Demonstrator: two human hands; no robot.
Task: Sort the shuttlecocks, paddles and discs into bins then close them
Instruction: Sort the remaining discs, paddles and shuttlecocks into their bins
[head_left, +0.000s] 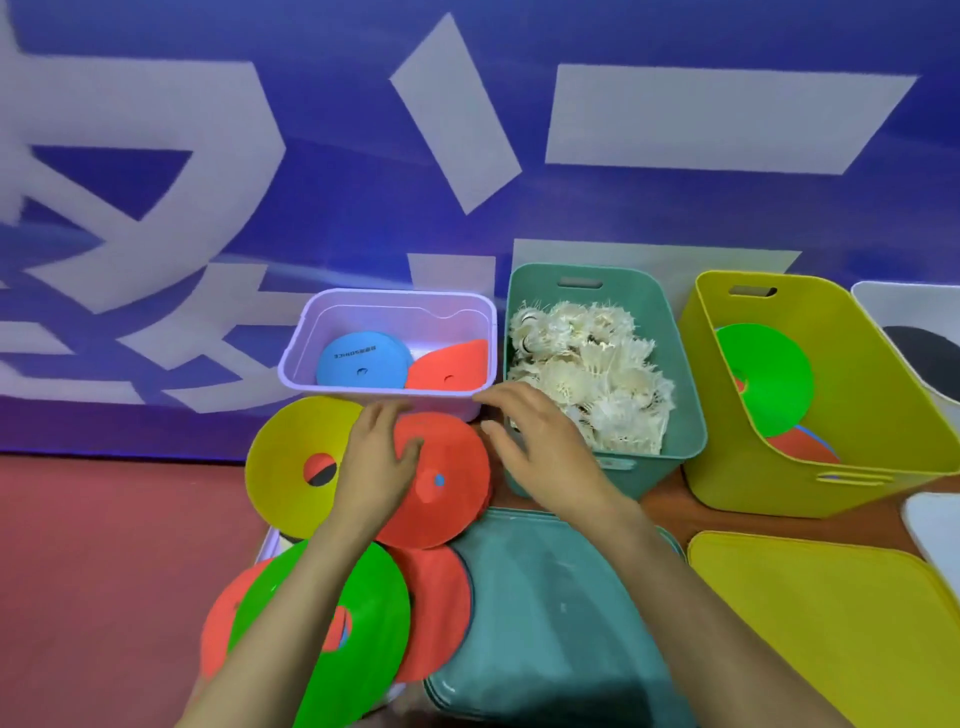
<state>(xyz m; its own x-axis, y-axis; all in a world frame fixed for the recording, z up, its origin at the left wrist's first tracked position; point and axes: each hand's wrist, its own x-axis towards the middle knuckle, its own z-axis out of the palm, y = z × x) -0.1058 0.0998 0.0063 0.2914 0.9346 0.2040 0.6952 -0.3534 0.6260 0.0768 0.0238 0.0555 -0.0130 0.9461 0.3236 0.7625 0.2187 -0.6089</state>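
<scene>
Discs: my left hand (376, 462) pinches red disc (449, 501); right hand (540, 447) hovers, fingers spread. Next, likely: into purple bin (387, 396).

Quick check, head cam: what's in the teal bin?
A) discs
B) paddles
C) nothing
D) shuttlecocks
D: the teal bin is piled with white feathered shuttlecocks, with no discs or paddles showing among them.
</scene>
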